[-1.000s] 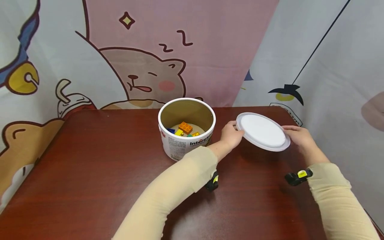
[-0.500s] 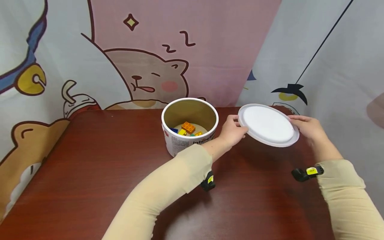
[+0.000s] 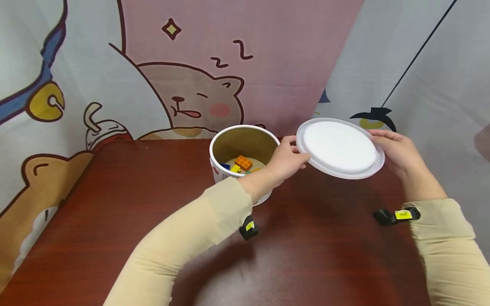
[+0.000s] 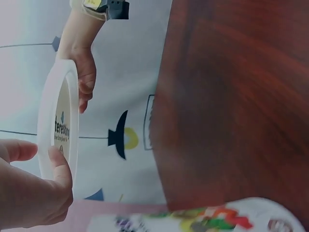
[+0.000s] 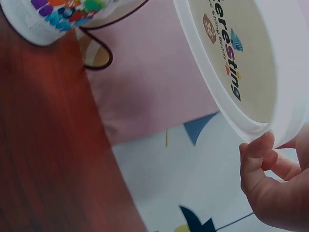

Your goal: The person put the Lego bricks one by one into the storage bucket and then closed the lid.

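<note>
A round white lid [image 3: 340, 146] is held up over the right part of the table, tilted, its plain white face towards the head camera. My left hand [image 3: 287, 160] pinches its left edge and my right hand [image 3: 400, 152] pinches the right edge. Printed lettering shows on the lid's other face [image 5: 236, 58] in the right wrist view. Left of the lid stands an uncovered round white bucket [image 3: 220, 175], partly hidden behind my left hand and forearm. Inside it lie an orange building brick [image 3: 243, 162], a yellow one [image 3: 235, 168] and other small coloured pieces.
The bucket stands near the back edge of the reddish-brown wooden table [image 3: 153, 182]. Behind the table and along its right side hangs a cloth [image 3: 283, 63] printed with cartoon animals. A black camera sits on each wrist.
Both hands have raised the lid from low over the table, and it has come slightly left in the last half second. My left forearm now covers more of the bucket's front.
</note>
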The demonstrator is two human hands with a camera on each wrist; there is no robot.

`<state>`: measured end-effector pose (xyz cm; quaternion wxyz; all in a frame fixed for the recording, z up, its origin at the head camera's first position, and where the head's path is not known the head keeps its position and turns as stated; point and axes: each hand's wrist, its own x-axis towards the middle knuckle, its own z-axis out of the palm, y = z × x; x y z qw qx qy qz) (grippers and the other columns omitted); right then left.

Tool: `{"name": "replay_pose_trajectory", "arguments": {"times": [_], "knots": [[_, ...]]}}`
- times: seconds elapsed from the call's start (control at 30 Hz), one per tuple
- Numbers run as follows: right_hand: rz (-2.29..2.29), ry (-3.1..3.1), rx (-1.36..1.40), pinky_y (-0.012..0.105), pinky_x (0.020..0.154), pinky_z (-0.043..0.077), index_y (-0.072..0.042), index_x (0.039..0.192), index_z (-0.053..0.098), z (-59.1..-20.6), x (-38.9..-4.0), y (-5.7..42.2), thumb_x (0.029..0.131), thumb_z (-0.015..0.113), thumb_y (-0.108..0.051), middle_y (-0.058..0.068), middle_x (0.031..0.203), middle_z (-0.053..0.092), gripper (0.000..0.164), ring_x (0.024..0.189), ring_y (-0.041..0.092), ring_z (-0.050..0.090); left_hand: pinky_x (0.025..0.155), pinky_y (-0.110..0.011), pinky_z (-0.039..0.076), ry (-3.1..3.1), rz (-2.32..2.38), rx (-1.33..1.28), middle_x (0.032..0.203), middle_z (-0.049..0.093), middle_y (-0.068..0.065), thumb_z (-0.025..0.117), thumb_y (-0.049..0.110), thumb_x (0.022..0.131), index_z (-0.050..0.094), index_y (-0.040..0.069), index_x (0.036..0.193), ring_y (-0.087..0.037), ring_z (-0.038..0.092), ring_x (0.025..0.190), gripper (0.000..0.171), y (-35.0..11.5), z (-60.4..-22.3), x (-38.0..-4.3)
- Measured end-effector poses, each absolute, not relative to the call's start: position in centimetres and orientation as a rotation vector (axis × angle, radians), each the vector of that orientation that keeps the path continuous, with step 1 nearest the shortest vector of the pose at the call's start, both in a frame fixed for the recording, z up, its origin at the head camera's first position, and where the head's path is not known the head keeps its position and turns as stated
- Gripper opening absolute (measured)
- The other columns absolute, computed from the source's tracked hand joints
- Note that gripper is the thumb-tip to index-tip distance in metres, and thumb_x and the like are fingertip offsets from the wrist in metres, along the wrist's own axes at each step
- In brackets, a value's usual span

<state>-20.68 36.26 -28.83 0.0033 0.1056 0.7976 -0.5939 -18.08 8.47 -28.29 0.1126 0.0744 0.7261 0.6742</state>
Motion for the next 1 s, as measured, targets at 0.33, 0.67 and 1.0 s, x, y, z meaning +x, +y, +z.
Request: {"name": "replay_pose_trajectory", "arguments": {"times": [0.33,0.67,1.0], "knots": [[-2.287,2.047,0.037,0.02,0.064,0.052,-0.022,0.096,0.072,-27.2,-20.4,33.7,0.089,0.062,-0.012,-0.013,0.097,0.066,0.016,0.079,0.006,0.062,0.077,-0.022,0.052,2.203,1.903,0.312,0.127,0.056,-0.017,0.057,-0.002,0.086,0.036,0.002,0.14,-0.02,0.059,0.085,0.058,4.3,-25.9,-18.6],[-2.277,1.926,-0.042,0.019,0.069,0.053,-0.023,0.109,0.065,-26.2,-20.4,30.5,0.092,0.058,-0.013,-0.008,0.106,0.062,0.021,0.081,0.009,0.063,0.087,-0.031,0.051,2.173,1.958,0.278,0.13,0.053,-0.016,0.055,-0.001,0.088,0.039,0.004,0.14,-0.027,0.06,0.102,0.054,0.1,-25.0,-19.3],[-2.419,1.793,-0.389,0.019,0.078,0.052,-0.012,0.124,0.06,-25.9,-20.1,27.2,0.09,0.048,0.009,0.0,0.129,0.044,0.041,0.095,0.01,0.061,0.095,-0.032,0.047,2.164,1.972,0.264,0.136,0.05,-0.009,0.05,0.001,0.09,0.047,0.011,0.136,-0.019,0.057,0.097,0.047,-4.5,-24.8,-20.1]]}}
